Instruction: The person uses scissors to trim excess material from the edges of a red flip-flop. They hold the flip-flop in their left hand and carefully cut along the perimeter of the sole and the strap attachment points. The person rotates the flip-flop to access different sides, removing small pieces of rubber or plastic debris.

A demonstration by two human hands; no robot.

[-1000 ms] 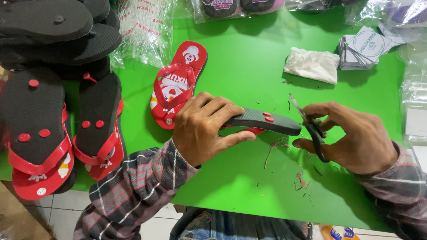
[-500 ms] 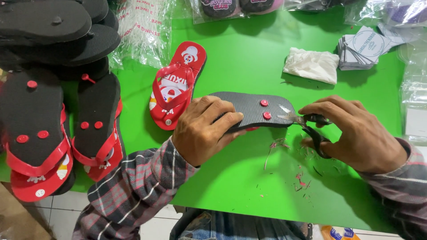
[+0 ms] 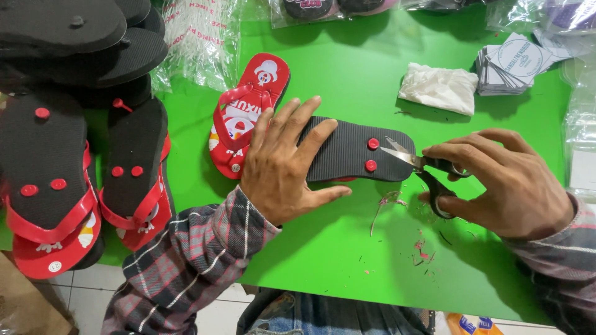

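Note:
A black flip-flop (image 3: 360, 152) lies sole-up on the green table (image 3: 347, 74), two red strap plugs showing near its right end. My left hand (image 3: 282, 164) lies flat on its left part, fingers spread. My right hand (image 3: 503, 183) grips black-handled scissors (image 3: 422, 164), whose open blades point left at the red plugs. A red flip-flop (image 3: 245, 111) with a cartoon print lies face-up just behind my left hand.
Black and red flip-flops (image 3: 56, 174) are stacked sole-up at the left. Clear plastic bags (image 3: 198, 37) lie at the back, with a white cloth (image 3: 437, 87) and a stack of printed cards (image 3: 512, 62) at the back right. Red trimmings (image 3: 422, 245) litter the table near the scissors.
The black flip-flop went from tilted on edge to flat, sole-up on the table. My left hand opened and now presses it down. The scissors moved in to the red plugs.

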